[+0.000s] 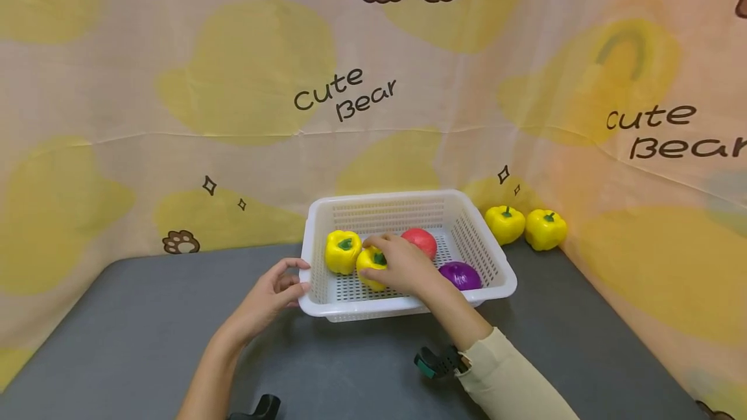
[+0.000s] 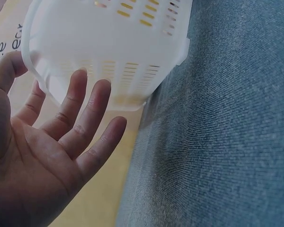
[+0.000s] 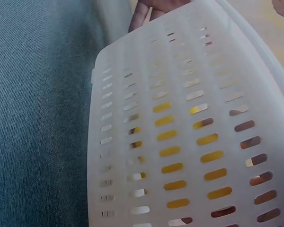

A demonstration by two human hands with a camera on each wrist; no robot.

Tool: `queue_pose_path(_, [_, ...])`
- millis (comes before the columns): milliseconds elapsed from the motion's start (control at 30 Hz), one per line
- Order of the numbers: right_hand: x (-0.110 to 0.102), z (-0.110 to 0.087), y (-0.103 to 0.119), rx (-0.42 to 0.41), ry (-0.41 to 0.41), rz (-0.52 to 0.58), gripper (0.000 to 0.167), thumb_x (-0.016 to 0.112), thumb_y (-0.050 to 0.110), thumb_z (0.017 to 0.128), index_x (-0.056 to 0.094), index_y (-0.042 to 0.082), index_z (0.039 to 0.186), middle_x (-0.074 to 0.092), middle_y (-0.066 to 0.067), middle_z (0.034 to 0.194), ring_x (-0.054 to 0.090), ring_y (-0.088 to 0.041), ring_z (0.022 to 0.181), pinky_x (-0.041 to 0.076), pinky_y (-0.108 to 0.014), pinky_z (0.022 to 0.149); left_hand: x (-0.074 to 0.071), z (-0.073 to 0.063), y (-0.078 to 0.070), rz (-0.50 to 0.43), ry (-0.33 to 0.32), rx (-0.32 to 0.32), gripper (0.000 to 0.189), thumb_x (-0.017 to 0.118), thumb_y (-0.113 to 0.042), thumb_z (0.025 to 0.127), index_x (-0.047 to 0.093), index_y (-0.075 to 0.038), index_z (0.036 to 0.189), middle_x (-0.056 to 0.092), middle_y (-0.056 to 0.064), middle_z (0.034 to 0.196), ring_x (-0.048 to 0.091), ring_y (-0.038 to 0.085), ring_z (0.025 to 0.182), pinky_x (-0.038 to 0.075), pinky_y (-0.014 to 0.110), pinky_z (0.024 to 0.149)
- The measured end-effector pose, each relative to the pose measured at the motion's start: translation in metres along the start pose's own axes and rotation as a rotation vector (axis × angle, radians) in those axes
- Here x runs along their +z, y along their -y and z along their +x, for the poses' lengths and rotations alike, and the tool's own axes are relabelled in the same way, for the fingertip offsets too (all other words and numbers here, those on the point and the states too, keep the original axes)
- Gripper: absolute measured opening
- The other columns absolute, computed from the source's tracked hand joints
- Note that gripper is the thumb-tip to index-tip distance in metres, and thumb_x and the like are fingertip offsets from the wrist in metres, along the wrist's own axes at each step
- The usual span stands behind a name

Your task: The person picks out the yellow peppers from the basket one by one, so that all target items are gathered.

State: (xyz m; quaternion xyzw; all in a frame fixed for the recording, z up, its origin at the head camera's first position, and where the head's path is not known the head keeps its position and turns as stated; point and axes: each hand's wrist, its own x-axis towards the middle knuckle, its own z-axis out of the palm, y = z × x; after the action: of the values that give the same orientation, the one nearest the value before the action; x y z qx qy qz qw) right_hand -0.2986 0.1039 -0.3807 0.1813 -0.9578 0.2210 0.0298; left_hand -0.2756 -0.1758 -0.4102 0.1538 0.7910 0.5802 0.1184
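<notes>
Right hand (image 1: 403,264) on yellow pepper (image 1: 370,267) in basket (image 1: 502,290), onion (image 1: 460,275) beside

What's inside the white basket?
The basket holds two yellow peppers, one under the right hand, plus a red fruit and a purple onion. Anything beneath the hand and forearm is covered.

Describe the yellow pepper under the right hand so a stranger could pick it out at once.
Start at the white slotted basket on the grey table. Inside it lie two yellow peppers, a red fruit and a purple onion. The wanted pepper is the one nearer the front rim, the only one with the right hand resting on it; its twin lies untouched to its left.
</notes>
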Motion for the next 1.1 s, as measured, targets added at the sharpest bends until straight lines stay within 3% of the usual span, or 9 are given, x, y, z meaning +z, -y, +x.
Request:
queue_pose_path(300, [-0.006,-0.009,0.0,0.042,-0.091,0.058,0.057,0.075,0.046,0.086,0.061,0.026,0.137,0.061,-0.008,0.137,0.061,-0.029,0.12,0.052,-0.056,0.1,0.004,0.001,0.002,-0.01,0.0,0.012,0.042,0.062,-0.019,0.1,0.043,-0.002,0.133,0.067,0.026,0.117,0.068,0.02,0.095,0.056,0.026,0.085])
queue_pose_path(500, [-0.011,-0.007,0.0,-0.011,-0.18,0.111,0.05,0.074,0.045,0.088,0.063,0.023,0.132,0.062,-0.005,0.134,0.062,-0.028,0.117,0.053,-0.05,0.1,0.004,-0.002,0.006,-0.021,-0.015,0.016,0.042,0.061,-0.019,0.1,0.042,-0.001,0.133,0.067,0.027,0.118,0.068,0.017,0.095,0.057,0.026,0.084])
queue_pose_path(700, [-0.02,-0.012,-0.002,-0.01,-0.273,0.202,0.048,0.073,0.044,0.09,0.064,0.022,0.132,0.061,-0.005,0.136,0.06,-0.03,0.12,0.052,-0.05,0.102,0.004,-0.001,0.006,-0.016,-0.016,0.008,0.043,0.06,-0.021,0.101,0.042,-0.003,0.135,0.067,0.027,0.121,0.068,0.018,0.097,0.057,0.026,0.085])
queue_pose_path(1100, [-0.05,-0.027,-0.012,-0.068,-0.373,0.326,0.046,0.076,0.033,0.091,0.062,0.02,0.132,0.053,-0.01,0.142,0.057,-0.03,0.117,0.057,-0.046,0.094,0.003,0.001,0.004,-0.01,-0.018,0.001,0.043,0.06,-0.021,0.101,0.042,-0.002,0.135,0.067,0.027,0.12,0.068,0.018,0.096,0.057,0.026,0.085])
